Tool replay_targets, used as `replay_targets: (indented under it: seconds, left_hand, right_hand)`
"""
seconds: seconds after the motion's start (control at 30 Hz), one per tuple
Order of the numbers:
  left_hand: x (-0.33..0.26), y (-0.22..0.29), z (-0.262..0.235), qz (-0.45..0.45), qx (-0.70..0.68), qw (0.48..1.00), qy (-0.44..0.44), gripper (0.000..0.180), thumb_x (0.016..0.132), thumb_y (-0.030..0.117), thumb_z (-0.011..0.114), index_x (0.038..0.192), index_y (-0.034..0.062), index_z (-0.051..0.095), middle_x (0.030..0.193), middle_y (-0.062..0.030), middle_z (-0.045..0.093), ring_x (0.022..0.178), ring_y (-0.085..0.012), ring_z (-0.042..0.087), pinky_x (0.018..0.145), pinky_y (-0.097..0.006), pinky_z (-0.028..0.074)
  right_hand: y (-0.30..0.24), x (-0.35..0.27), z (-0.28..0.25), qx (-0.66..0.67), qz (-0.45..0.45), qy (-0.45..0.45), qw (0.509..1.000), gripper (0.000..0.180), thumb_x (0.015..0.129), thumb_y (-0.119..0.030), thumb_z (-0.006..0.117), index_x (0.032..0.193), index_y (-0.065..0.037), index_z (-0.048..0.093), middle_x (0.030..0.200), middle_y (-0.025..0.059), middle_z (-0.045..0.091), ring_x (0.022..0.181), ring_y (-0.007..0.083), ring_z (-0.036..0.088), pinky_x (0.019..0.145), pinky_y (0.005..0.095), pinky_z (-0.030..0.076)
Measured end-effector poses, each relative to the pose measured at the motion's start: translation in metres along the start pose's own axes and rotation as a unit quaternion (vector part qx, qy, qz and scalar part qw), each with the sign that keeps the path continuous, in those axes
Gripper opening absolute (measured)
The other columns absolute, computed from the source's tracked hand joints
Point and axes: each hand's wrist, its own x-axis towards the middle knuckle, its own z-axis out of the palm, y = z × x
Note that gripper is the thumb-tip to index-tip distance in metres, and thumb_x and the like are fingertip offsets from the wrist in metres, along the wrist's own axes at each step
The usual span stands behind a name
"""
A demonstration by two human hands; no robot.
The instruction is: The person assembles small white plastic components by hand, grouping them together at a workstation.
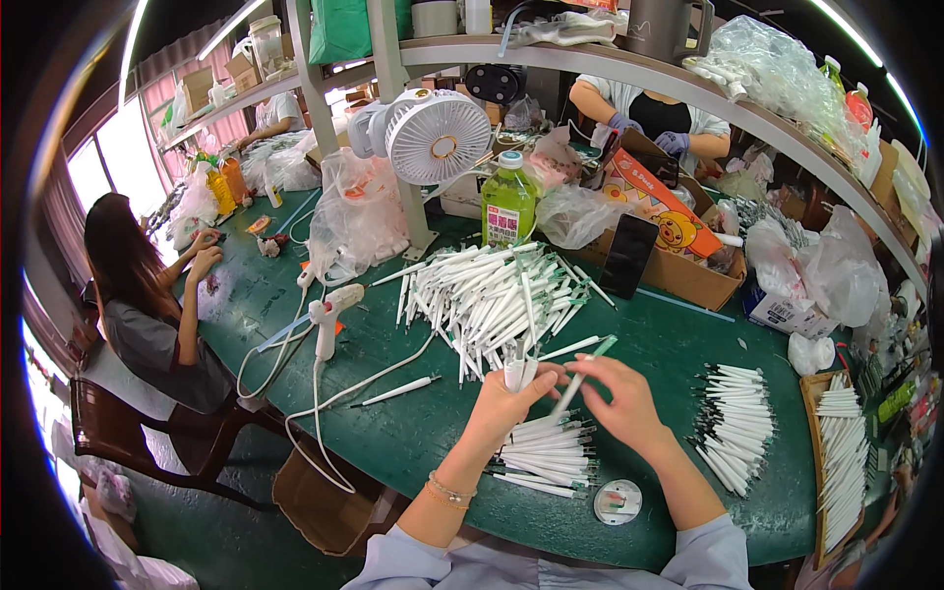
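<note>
My left hand (500,401) is closed around a few white pens (515,374) that stick up from the fist. Between the fingers of my right hand (623,403) is a slim white pen with a green end (578,380), tilted up and to the right. Just beyond both hands lies a big loose heap of white pens (472,295), many with clear or green ends. Below the hands, a flatter stack of white pens (543,454) rests on the green table (629,492). Near my right forearm sits a small round white dish (618,501) holding something small.
Another pen stack (736,428) lies to the right, beside a tray of pens (841,472). At left are a white glue gun (324,320) with cables and a lone pen (395,390). A fan (438,136), green bottle (508,197) and phone (629,256) stand behind. Two co-workers sit farther off.
</note>
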Motion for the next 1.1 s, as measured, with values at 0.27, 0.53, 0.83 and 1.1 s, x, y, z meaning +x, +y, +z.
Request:
replay_targets:
  seconds: [0.27, 0.53, 0.83, 1.1]
  left_hand:
    - [-0.003, -0.002, 0.003, -0.043, 0.010, 0.998, -0.043, 0.019, 0.075, 0.016, 0.064, 0.088, 0.0024, 0.059, 0.068, 0.0004, 0.056, 0.048, -0.0025, 0.039, 0.039, -0.016, 0.025]
    - [-0.003, -0.002, 0.010, -0.052, -0.040, 0.997, -0.048, 0.021, 0.072, 0.011, 0.067, 0.086, 0.0025, 0.055, 0.068, 0.0002, 0.055, 0.047, -0.0013, 0.039, 0.038, -0.016, 0.024]
    - [-0.006, -0.001, 0.017, -0.099, -0.058, 0.986, -0.123, 0.038, 0.074, 0.012, 0.064, 0.105, -0.0031, 0.048, 0.071, -0.0061, 0.059, 0.045, -0.0013, 0.041, 0.037, -0.014, 0.024]
    - [-0.010, 0.006, 0.014, -0.162, -0.014, 0.976, -0.143, 0.032, 0.078, 0.010, 0.057, 0.104, -0.0065, 0.051, 0.073, -0.0047, 0.056, 0.061, -0.0063, 0.051, 0.049, -0.018, 0.035]
  right_hand:
    - [-0.009, -0.007, 0.012, -0.003, -0.026, -0.012, 1.000, 0.042, 0.068, 0.006, 0.052, 0.108, -0.005, 0.051, 0.102, 0.0121, 0.057, 0.099, 0.0283, 0.052, 0.078, 0.0343, 0.045]
    - [-0.016, -0.010, 0.009, 0.015, -0.015, -0.029, 0.999, 0.053, 0.065, 0.009, 0.046, 0.116, -0.006, 0.046, 0.105, 0.0136, 0.055, 0.100, 0.0308, 0.052, 0.078, 0.0356, 0.045]
    - [-0.003, -0.002, -0.006, 0.468, 0.243, 0.045, 0.848, 0.027, 0.084, -0.012, 0.052, 0.107, 0.002, 0.050, 0.092, 0.0114, 0.060, 0.084, 0.0173, 0.058, 0.076, 0.0268, 0.045]
    - [-0.003, -0.003, -0.012, 0.490, 0.251, 0.034, 0.834, 0.012, 0.081, -0.007, 0.055, 0.090, 0.001, 0.054, 0.087, 0.0129, 0.061, 0.082, 0.0162, 0.059, 0.076, 0.0271, 0.045]
